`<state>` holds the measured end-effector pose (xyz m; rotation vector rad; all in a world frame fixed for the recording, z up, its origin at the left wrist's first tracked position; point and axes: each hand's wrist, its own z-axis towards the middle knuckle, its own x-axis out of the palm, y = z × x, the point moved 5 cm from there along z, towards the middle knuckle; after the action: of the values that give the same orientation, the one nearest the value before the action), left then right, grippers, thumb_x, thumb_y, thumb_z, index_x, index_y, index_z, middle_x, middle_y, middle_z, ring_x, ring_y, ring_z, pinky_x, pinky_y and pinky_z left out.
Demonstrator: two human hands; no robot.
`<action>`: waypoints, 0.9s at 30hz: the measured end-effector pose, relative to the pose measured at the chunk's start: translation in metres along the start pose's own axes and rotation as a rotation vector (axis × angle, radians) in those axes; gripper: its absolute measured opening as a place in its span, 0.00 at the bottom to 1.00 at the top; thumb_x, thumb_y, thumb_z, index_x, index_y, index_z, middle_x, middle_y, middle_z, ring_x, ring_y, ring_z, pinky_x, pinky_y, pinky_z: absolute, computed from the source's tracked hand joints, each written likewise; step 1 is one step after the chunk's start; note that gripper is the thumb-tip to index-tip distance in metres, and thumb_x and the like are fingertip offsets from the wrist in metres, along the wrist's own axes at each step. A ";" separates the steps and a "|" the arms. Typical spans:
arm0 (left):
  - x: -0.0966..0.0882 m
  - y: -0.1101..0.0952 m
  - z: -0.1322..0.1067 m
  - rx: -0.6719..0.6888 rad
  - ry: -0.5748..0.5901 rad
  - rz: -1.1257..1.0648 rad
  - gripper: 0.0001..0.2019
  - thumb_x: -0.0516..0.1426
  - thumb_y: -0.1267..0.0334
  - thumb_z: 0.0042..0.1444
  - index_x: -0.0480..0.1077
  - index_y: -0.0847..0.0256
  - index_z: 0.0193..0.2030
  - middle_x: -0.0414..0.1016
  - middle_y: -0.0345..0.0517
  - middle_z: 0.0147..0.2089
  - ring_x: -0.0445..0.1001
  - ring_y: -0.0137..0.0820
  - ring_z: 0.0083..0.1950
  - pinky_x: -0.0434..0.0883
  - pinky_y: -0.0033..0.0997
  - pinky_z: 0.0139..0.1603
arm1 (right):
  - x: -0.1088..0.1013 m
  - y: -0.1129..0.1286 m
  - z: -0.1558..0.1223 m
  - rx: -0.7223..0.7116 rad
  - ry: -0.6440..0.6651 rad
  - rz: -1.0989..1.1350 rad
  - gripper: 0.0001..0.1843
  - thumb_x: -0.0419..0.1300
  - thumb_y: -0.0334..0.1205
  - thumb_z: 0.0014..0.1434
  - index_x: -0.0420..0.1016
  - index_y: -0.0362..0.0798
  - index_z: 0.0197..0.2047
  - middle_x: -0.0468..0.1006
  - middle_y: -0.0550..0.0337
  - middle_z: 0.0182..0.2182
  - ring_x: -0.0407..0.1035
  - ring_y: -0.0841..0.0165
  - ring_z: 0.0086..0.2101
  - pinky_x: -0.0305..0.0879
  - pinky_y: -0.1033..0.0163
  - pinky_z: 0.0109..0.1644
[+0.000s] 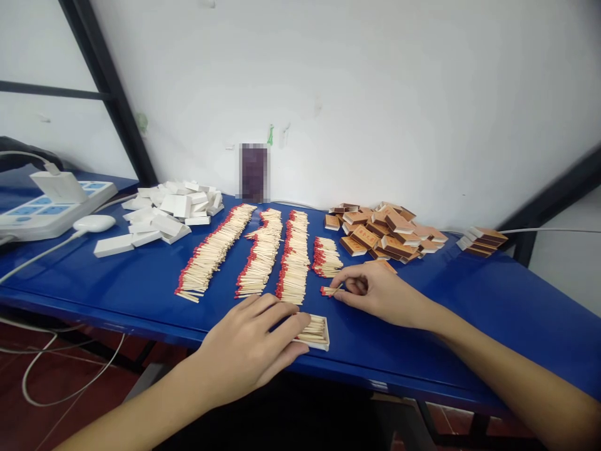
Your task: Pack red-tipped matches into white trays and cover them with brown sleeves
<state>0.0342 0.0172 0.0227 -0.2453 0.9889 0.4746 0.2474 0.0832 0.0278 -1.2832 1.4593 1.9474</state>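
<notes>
My left hand is closed around the left part of a small white matchbox tray at the table's front edge, its fingers lying over the top. Wooden matches lie lengthwise inside; the tray's left end is hidden under my hand. To the right and slightly farther back, my right hand pinches a match between thumb and forefinger, beside a few loose matches on the tabletop. Just beyond them is a short row of red-tipped matches. Longer match rows stretch back across the table on the left.
White inner trays are heaped at the back left, near a power strip with a plugged-in charger. Brown matchbox sleeves form a pile at the back right. Several boxes are stacked farther right on the blue table.
</notes>
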 end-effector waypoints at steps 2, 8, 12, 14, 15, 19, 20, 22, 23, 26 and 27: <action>0.000 0.000 0.000 0.000 0.000 -0.001 0.11 0.52 0.60 0.69 0.68 0.61 0.53 0.77 0.47 0.47 0.75 0.39 0.45 0.74 0.42 0.45 | -0.001 0.001 0.000 -0.018 -0.010 -0.014 0.12 0.61 0.47 0.62 0.81 0.50 0.37 0.60 0.69 0.19 0.53 0.74 0.21 0.50 0.66 0.25; 0.000 -0.001 -0.001 -0.007 0.003 -0.007 0.11 0.53 0.60 0.69 0.68 0.61 0.53 0.77 0.46 0.47 0.75 0.39 0.46 0.73 0.42 0.46 | -0.002 0.003 -0.001 -0.077 -0.045 -0.024 0.10 0.61 0.45 0.62 0.83 0.51 0.38 0.70 0.60 0.33 0.60 0.73 0.26 0.57 0.65 0.28; 0.001 0.000 -0.001 -0.009 0.005 -0.006 0.11 0.53 0.60 0.69 0.68 0.61 0.53 0.77 0.46 0.47 0.75 0.38 0.46 0.73 0.41 0.46 | -0.001 0.004 -0.001 -0.096 -0.031 0.034 0.11 0.61 0.45 0.63 0.82 0.49 0.37 0.73 0.56 0.39 0.61 0.74 0.25 0.58 0.65 0.28; 0.001 0.000 -0.001 -0.004 0.002 -0.006 0.11 0.53 0.60 0.69 0.68 0.61 0.53 0.77 0.46 0.47 0.75 0.38 0.46 0.73 0.41 0.46 | 0.000 0.005 -0.001 -0.118 -0.029 0.049 0.10 0.61 0.45 0.63 0.82 0.50 0.37 0.75 0.57 0.39 0.62 0.73 0.26 0.58 0.65 0.28; 0.001 0.000 0.000 -0.003 -0.001 -0.007 0.11 0.53 0.60 0.69 0.68 0.61 0.53 0.77 0.46 0.47 0.75 0.38 0.45 0.73 0.40 0.46 | 0.000 0.006 -0.001 -0.128 -0.029 0.054 0.10 0.61 0.44 0.63 0.83 0.50 0.38 0.76 0.57 0.38 0.63 0.73 0.26 0.58 0.65 0.28; 0.000 0.000 0.000 0.003 -0.013 -0.007 0.10 0.54 0.60 0.69 0.69 0.61 0.52 0.77 0.47 0.46 0.75 0.38 0.46 0.74 0.40 0.47 | 0.001 0.007 -0.001 -0.151 -0.025 0.058 0.11 0.60 0.43 0.64 0.83 0.49 0.39 0.78 0.57 0.37 0.63 0.73 0.27 0.58 0.65 0.28; -0.001 0.000 0.001 0.004 -0.014 -0.006 0.10 0.54 0.60 0.69 0.69 0.61 0.52 0.77 0.47 0.46 0.75 0.38 0.46 0.74 0.40 0.47 | 0.001 0.007 -0.001 -0.153 -0.022 0.054 0.11 0.60 0.43 0.64 0.83 0.49 0.39 0.78 0.57 0.36 0.63 0.73 0.26 0.57 0.65 0.28; -0.001 0.000 0.001 0.005 -0.010 -0.008 0.10 0.54 0.60 0.69 0.69 0.62 0.51 0.77 0.48 0.46 0.75 0.38 0.46 0.74 0.40 0.47 | 0.001 0.006 -0.001 -0.151 -0.021 0.047 0.11 0.60 0.44 0.64 0.82 0.49 0.40 0.78 0.57 0.35 0.62 0.73 0.26 0.57 0.65 0.28; -0.001 0.000 0.001 0.005 -0.007 -0.012 0.10 0.54 0.60 0.69 0.69 0.62 0.51 0.77 0.48 0.46 0.75 0.38 0.46 0.74 0.40 0.47 | 0.000 0.006 -0.001 -0.146 -0.021 0.044 0.12 0.60 0.45 0.64 0.82 0.48 0.41 0.79 0.57 0.35 0.62 0.72 0.26 0.57 0.65 0.28; -0.001 0.000 0.000 0.006 0.000 -0.020 0.10 0.53 0.60 0.69 0.70 0.61 0.51 0.77 0.48 0.46 0.75 0.38 0.46 0.74 0.40 0.47 | 0.000 0.005 -0.001 -0.131 -0.013 0.039 0.14 0.59 0.47 0.66 0.83 0.49 0.43 0.79 0.55 0.37 0.64 0.71 0.27 0.58 0.65 0.29; 0.000 0.000 0.000 0.006 0.003 -0.021 0.10 0.53 0.60 0.69 0.70 0.61 0.51 0.77 0.47 0.46 0.75 0.38 0.46 0.74 0.40 0.47 | 0.000 0.005 -0.001 -0.129 -0.005 0.038 0.14 0.59 0.48 0.66 0.83 0.49 0.43 0.79 0.55 0.37 0.65 0.71 0.28 0.59 0.65 0.29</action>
<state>0.0339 0.0173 0.0231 -0.2507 0.9899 0.4525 0.2437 0.0807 0.0308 -1.3129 1.3846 2.0986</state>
